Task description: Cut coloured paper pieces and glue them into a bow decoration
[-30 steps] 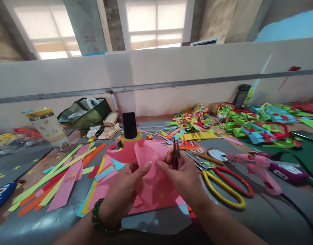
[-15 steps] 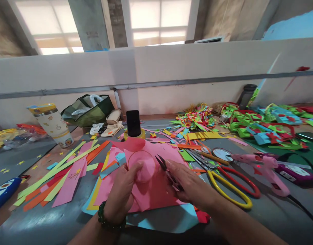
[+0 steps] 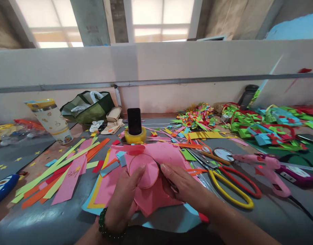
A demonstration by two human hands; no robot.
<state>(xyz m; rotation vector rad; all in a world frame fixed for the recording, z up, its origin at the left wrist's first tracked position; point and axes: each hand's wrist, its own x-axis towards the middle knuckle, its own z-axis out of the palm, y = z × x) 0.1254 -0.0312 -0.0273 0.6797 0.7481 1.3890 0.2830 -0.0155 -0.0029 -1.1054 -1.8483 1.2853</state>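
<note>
My left hand (image 3: 125, 190), with a dark green bead bracelet, pinches a sheet of pink paper (image 3: 150, 175) marked with a drawn circle, thumb on top of the circle. My right hand (image 3: 187, 183) is closed around small dark scissors (image 3: 173, 186). Their blades meet the right side of the drawn circle and are mostly hidden by fingers and paper. Under both hands lies a stack of coloured sheets, with pink (image 3: 169, 153) uppermost and light blue (image 3: 169, 217) at the bottom.
Paper strips (image 3: 72, 173) lie to the left, near a tumbler (image 3: 50, 122). A phone (image 3: 134, 120) stands behind a yellow tape roll (image 3: 136, 135). At the right are large scissors (image 3: 231, 189), a pink glue gun (image 3: 270, 166) and woven paper pieces (image 3: 268, 129).
The scissors' blades, earlier apart from the circle and in plain sight, now meet its right edge. The pink sheet has shifted slightly right and tilted, and my right hand has drawn closer to it.
</note>
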